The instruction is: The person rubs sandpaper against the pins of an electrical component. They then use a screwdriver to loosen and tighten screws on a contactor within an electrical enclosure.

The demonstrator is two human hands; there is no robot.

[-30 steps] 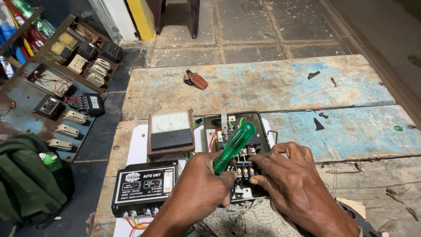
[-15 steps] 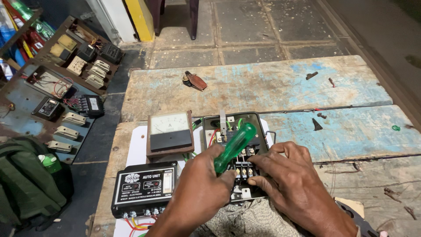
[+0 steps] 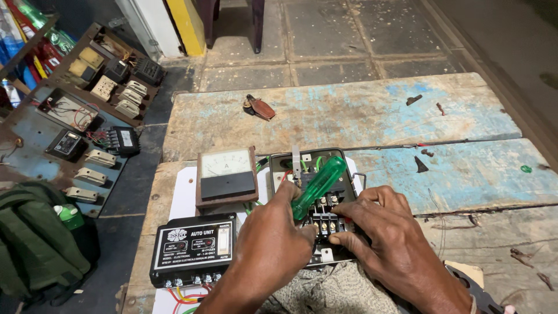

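Tabletop (image 3: 349,113): worn planks with flaking blue paint; its near edge runs out of frame below.

Landmark: black terminal box (image 3: 317,203), near the middle of the tabletop's front half.

Left of the box, off the tabletop: rusty panel (image 3: 35,134) on the floor carrying switches, small black units and red wiring. Its left part is cut off by the frame. Below it a green bag (image 3: 35,250), partly out of view, with a green bottle cap showing at its top.

Lower left of the box: black control unit (image 3: 195,247) with a white label face; coloured wires leave its lower edge, their ends hidden.

Just left of the box: brown-cased meter (image 3: 226,177), white dial up.

Under the box's near edge: grey knitted cloth (image 3: 325,291), mostly covered by the forearms.

Inside the box: rows of screw terminals, green and red wires. Much of the interior is hidden by both hands.

Left hand (image 3: 273,244): closed round the green screwdriver (image 3: 318,187). The handle sticks up over the box; the blade and tip are hidden behind the fingers.

Right hand (image 3: 381,229): holds nothing, fingers spread and pressing on the terminal block at the box's right side.

Far behind the box: small brown object (image 3: 258,107), too small to identify.
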